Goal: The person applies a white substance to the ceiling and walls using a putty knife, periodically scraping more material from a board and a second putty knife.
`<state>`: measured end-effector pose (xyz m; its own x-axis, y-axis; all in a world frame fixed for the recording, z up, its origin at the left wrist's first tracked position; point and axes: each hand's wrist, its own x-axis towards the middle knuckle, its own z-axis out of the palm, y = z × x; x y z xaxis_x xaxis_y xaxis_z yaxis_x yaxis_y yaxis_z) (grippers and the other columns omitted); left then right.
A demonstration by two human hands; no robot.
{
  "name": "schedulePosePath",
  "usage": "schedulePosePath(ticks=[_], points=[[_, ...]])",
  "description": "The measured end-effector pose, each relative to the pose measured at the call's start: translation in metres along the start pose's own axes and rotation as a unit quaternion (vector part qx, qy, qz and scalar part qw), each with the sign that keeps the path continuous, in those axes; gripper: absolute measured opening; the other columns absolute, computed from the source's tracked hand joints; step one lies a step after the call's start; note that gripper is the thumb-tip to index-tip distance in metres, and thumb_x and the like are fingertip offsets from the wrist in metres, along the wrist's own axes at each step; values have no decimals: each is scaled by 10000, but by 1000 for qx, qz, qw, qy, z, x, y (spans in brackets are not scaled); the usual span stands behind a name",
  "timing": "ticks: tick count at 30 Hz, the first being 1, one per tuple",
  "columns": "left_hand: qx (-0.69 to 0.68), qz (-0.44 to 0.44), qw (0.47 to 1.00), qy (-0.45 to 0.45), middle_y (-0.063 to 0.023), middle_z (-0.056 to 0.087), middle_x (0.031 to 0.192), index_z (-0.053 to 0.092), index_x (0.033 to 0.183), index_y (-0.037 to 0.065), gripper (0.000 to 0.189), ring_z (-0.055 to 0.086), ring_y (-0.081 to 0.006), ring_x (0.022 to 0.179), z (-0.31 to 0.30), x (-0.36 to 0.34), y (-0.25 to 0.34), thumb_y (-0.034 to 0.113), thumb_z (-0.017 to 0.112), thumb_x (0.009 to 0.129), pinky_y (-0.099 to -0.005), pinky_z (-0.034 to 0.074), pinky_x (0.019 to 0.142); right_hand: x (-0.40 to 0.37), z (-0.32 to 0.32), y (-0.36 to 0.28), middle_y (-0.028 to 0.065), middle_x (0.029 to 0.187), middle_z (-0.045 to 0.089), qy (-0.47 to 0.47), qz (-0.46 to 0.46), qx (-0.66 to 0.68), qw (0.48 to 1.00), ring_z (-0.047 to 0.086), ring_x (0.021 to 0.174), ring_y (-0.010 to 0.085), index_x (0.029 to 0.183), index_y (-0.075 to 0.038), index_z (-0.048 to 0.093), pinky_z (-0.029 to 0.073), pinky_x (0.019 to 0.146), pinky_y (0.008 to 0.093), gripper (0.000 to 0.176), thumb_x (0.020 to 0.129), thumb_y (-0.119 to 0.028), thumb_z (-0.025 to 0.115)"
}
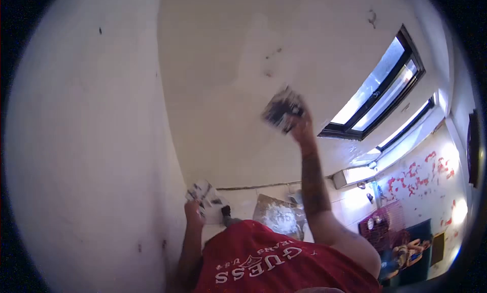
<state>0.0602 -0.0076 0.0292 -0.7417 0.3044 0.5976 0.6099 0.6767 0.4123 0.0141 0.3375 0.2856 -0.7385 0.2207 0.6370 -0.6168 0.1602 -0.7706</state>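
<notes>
My right hand [303,126] is raised against the pale wall [223,105], closed around a broad putty knife [282,110]. The squarish blade is dark with white smears, blurred by motion, and overlaps the wall in this view. Low on the left, my left hand [194,213] is closed on a second flat putty knife [207,192], its face streaked white and grey. This one is held close to the corner, near the foot of the wall. Lighter patches and a few small dark marks show on the wall above the right hand.
Below lies a sheet [264,205] with a white heap [281,218] on the tiled floor. A dark-framed window [378,92] opens at right. Another wall [91,140] stands close at left. Farther right are a pink crate [381,223] and a seated person [415,252].
</notes>
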Motion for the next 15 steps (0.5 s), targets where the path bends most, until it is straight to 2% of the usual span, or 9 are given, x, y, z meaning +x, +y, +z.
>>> schedulePosePath(ticks=[1, 2, 4, 6, 7, 9, 10, 12, 15], points=[[-28, -20, 999, -19, -117, 535, 720, 533, 827, -4, 211, 507, -248, 666, 0, -2, 1, 81, 546, 634, -351, 388, 608, 32, 1, -22, 133, 1138, 450, -1, -1, -106, 994, 432, 1053, 241, 1188, 23, 322, 336, 914, 335, 571, 641, 56, 481], [-56, -43, 997, -40, -127, 532, 745, 521, 852, -3, 253, 502, -280, 707, 0, -6, 1, 84, 546, 616, -374, 378, 649, 59, 7, -45, 149, 1126, 445, -20, -184, -333, 924, 417, 1054, 291, 1167, 8, 343, 327, 910, 353, 561, 620, 67, 449], [-114, -101, 985, -85, -148, 526, 795, 497, 901, -2, 338, 491, -343, 789, 1, -23, 1, 90, 547, 580, -421, 359, 733, 108, 12, -59, 201, 1124, 405, 47, -255, -531, 807, 383, 1074, 326, 1153, 21, 355, 320, 892, 393, 566, 596, 118, 393], [-158, -165, 970, -86, -136, 516, 770, 498, 845, 0, 241, 494, -280, 724, 16, -39, -14, 94, 522, 625, -362, 391, 656, 148, 24, -59, 182, 1078, 413, 89, -351, -574, 734, 379, 1025, 359, 1084, -11, 411, 303, 851, 440, 510, 584, 88, 423], [-225, -199, 951, -68, -132, 520, 755, 503, 825, 2, 207, 496, -262, 687, 28, -41, -25, 92, 515, 640, -348, 398, 623, 159, 32, -52, 175, 1074, 417, 108, -348, -620, 695, 380, 1024, 351, 1078, -21, 420, 300, 846, 443, 494, 593, 63, 441], [-208, -196, 956, -65, -103, 530, 687, 516, 763, 17, 114, 481, -224, 567, 43, -53, -42, 100, 517, 684, -318, 402, 539, 170, 42, -20, 159, 1067, 426, 140, -328, -708, 610, 383, 1024, 336, 1066, -42, 437, 294, 837, 449, 462, 609, 13, 478], [-199, -195, 958, -64, -89, 535, 653, 522, 732, 25, 83, 474, -205, 507, 35, -45, -38, 103, 519, 706, -304, 404, 497, 171, 45, 3, 145, 1061, 432, 165, -349, -704, 596, 376, 1029, 334, 1054, -65, 458, 281, 839, 469, 430, 626, -59, 506], [-34, -81, 986, -140, -48, 532, 627, 522, 720, 33, 111, 458, -179, 476, 4, -30, -25, 142, 534, 735, -299, 408, 495, 147, 48, 39, 130, 1096, 444, 167, -329, -718, 590, 386, 1045, 298, 1050, -64, 480, 270, 858, 492, 385, 667, -84, 509], [-179, -207, 960, -57, -73, 542, 663, 524, 737, 5, 116, 492, -218, 521, 32, -41, -36, 114, 535, 696, -323, 418, 508, 90, 54, 60, 140, 1093, 443, 80, -289, -709, 638, 383, 1045, 300, 1066, -62, 471, 266, 864, 485, 394, 672, -40, 482]])
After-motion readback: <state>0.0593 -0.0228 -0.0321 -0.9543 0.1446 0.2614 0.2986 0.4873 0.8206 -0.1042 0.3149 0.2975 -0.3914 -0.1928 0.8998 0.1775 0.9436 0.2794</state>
